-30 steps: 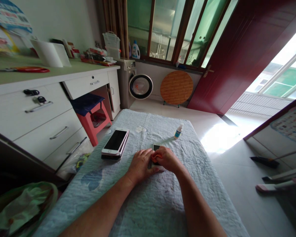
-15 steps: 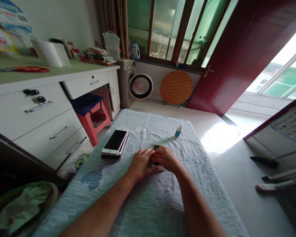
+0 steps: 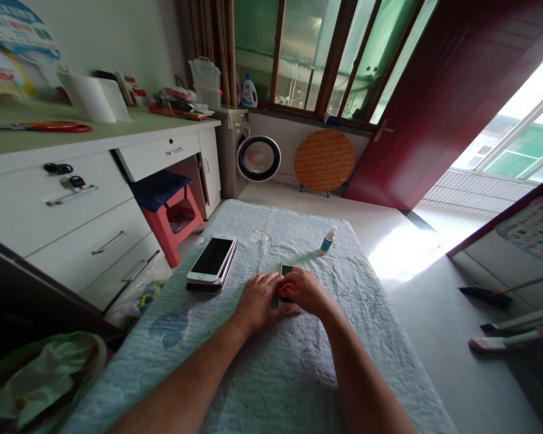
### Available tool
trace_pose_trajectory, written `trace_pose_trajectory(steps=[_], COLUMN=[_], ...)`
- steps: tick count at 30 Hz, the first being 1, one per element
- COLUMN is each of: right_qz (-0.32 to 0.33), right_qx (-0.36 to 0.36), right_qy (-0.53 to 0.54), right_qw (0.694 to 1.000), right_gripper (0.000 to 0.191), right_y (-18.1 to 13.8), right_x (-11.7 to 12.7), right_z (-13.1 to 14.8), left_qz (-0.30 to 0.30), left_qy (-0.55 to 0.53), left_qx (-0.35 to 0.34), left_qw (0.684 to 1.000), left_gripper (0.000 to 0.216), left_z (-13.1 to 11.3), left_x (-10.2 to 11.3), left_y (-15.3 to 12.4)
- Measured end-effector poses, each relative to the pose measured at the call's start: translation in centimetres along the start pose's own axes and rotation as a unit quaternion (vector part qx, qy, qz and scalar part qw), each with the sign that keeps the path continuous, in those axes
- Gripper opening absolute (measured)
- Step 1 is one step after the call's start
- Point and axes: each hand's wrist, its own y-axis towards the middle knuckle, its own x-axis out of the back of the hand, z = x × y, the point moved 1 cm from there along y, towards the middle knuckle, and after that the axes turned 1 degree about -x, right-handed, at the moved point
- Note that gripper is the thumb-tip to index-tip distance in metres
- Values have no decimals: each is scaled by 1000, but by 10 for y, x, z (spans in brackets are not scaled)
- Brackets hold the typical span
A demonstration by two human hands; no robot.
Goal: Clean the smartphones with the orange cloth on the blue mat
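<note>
A white smartphone (image 3: 291, 266) lies screen up on the pale blue quilted cover, its middle mostly hidden by my hands. My left hand (image 3: 256, 301) grips it along the left side, thumb at the lower edge. In my right hand (image 3: 305, 289) an orange cloth (image 3: 287, 288) is bunched and pressed against the screen. Left of the hands is a stack of phones, with a white phone (image 3: 213, 259) on top. Beyond my right hand stands a small spray bottle (image 3: 327, 240) with a blue label.
The quilted cover (image 3: 271, 361) spreads over the surface before me. On the left are a white desk (image 3: 76, 211), a red stool (image 3: 167, 232) and a bin (image 3: 100, 355). A washing machine (image 3: 230, 138) with its door open and a round wooden tabletop (image 3: 324, 160) stand farther back.
Almost nothing differs. My right hand and the orange cloth have shifted very slightly on the phone screen; my left hand stays in place.
</note>
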Motion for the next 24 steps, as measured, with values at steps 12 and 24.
trace_pose_trajectory(steps=[12,24], right_qz=[-4,-4], right_qx=[-7,-4], right_qy=[-1,13], right_qw=[1000,1000], right_gripper=[21,18], right_y=[-1,0], right_x=[-1,-3], right_z=[2,-1], left_qz=[-2,8], left_qy=[-3,-1], left_qx=[-5,1], left_qw=[1000,1000], left_gripper=[68,68], left_z=[1,0], left_x=[0,3], left_y=[0,0])
